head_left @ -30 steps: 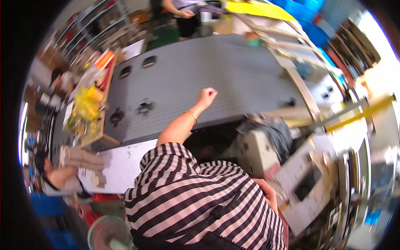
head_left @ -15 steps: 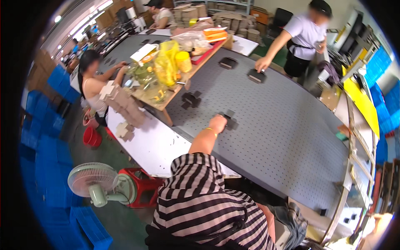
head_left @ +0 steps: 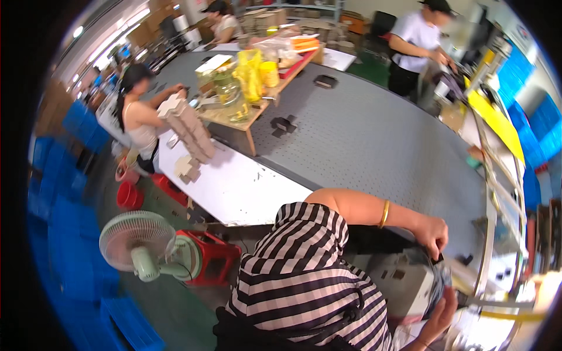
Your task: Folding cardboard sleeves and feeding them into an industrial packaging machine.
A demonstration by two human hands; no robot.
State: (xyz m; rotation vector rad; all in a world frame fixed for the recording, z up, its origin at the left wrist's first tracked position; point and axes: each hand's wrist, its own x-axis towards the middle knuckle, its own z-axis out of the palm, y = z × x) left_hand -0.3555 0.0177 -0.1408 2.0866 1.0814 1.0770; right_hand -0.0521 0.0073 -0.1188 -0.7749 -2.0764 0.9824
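Observation:
My left hand (head_left: 432, 235) reaches across to the right, over the near end of a grey perforated belt table (head_left: 374, 134). Its fingers are pinched on a small dark flat piece (head_left: 438, 257), mostly hidden by the hand. Lower down, my right hand (head_left: 442, 316) is raised beside grey cloth and a pale box-like block (head_left: 404, 286); its fingers look stretched, though blurred. Farther off on the belt lie a dark cross-shaped piece (head_left: 284, 125) and a shallow black box (head_left: 325, 81).
A white side table (head_left: 252, 187) bears stacked brown cardboard pieces (head_left: 190, 128). A wooden stand (head_left: 252, 126) holds yellow bags and a jar. At left are a green fan (head_left: 137, 245), a red stool (head_left: 216, 260) and blue crates (head_left: 76, 234). Co-workers are at the left and far right.
My left hand has swung from mid-belt to the near right, and the dark cross piece beside it has left that spot. My right hand has come into view. The far-right co-worker's black box is off the belt.

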